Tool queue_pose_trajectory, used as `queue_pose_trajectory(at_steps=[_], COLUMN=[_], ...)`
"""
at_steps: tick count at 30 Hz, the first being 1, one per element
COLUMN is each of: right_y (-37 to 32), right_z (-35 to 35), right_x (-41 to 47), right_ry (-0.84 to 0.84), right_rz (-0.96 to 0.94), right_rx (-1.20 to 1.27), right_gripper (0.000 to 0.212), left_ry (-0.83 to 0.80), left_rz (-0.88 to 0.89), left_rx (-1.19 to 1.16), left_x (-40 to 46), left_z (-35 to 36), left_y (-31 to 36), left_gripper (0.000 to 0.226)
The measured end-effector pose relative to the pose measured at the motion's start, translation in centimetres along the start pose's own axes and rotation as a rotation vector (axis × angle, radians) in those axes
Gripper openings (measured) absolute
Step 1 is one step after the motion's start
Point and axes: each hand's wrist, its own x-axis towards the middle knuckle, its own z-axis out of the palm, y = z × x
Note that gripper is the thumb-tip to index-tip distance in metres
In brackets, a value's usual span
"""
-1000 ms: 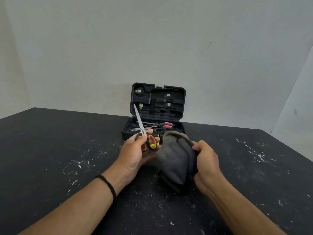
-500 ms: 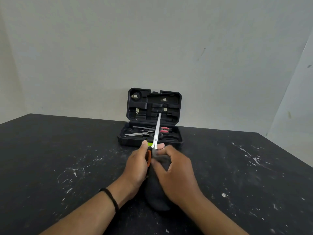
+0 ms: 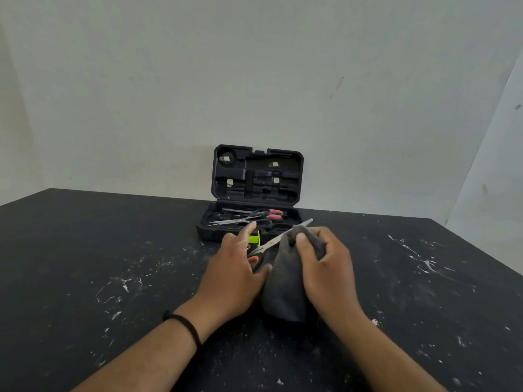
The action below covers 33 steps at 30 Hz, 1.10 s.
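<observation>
Black worktop [image 3: 113, 250], white-flecked. Just in front of tool case [image 3: 256, 176]: grey cloth [image 3: 283, 295], bunched, lower end on worktop. Right hand [image 3: 325, 267] curled round cloth top, pinching it over blade of orange-handled scissors [image 3: 274, 241]. Left hand [image 3: 235, 267] grips scissor handles, one finger straight toward case. Blade tip pokes past cloth toward case's front right corner. Green item [image 3: 254, 239] at case front, partly hidden. In case tray: red-handled scissors [image 3: 254, 217]. Lid upright.

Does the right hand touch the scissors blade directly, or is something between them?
The grey cloth is between them. The right hand pinches it around the blade of the scissors, and only the tip sticks out beyond it. The left hand holds the scissors.
</observation>
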Motion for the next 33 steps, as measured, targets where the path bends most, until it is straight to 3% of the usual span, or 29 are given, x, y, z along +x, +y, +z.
queue_pose_trajectory(at_steps=[4, 9, 11, 14, 16, 19, 20, 23, 25, 28, 30, 33], right_y=[0.0, -0.7, -1.0, -1.3, -1.1, -0.4, -0.5, -0.6, 0.2, 0.8, 1.3, 3.4], right_z=[1.1, 1.5, 0.8, -0.9, -1.8, -2.2, -2.1, -1.1, 0.1, 0.7, 0.0, -2.4], right_x=[-0.8, -1.3, -0.7, 0.2, 0.4, 0.9, 0.8, -0.2, -0.7, 0.0, 0.9, 2.6], right_ry=[-0.112, -0.361, -0.480, -0.697, -0.598, -0.107, -0.014, -0.088, -0.196, -0.134, -0.067, -0.008], right_rz=[-0.079, -0.196, -0.124, 0.186, 0.253, 0.021, -0.048, -0.207, -0.305, -0.385, -0.320, -0.051], right_rx=[-0.241, -0.313, -0.222, 0.039, 0.102, -0.063, -0.117, -0.245, -0.340, -0.444, -0.527, -0.637], right_gripper=[0.007, 0.020, 0.020, 0.013, 0.013, 0.018, 0.017, 0.003, 0.009, 0.005, 0.002, 0.009], left_ry=[0.006, 0.043, 0.058, 0.062, 0.085, 0.146, 0.145, 0.149, 0.157, 0.189, 0.207, 0.266], left_rz=[0.164, 0.248, 0.263, 0.297, 0.268, 0.219, 0.212, 0.230, 0.251, 0.239, 0.251, 0.288], left_rx=[0.273, 0.324, 0.297, 0.226, 0.192, 0.211, 0.233, 0.332, 0.388, 0.423, 0.456, 0.449], left_x=[-0.4, -0.7, -0.8, -0.9, -0.5, 0.0, -0.1, -0.6, -0.7, -0.3, -0.3, -0.5], left_z=[0.7, 0.7, 0.7, 0.7, 0.8, 0.8, 0.9, 0.9, 0.8, 0.4, 0.1, -0.6], left_y=[-0.3, 0.0, -0.1, 0.0, -0.4, -1.0, -1.0, -0.4, -0.1, -1.0, -1.4, -1.1], left_gripper=[0.106, 0.106, 0.105, 0.106, 0.108, 0.114, 0.114, 0.109, 0.102, 0.088, 0.077, 0.067])
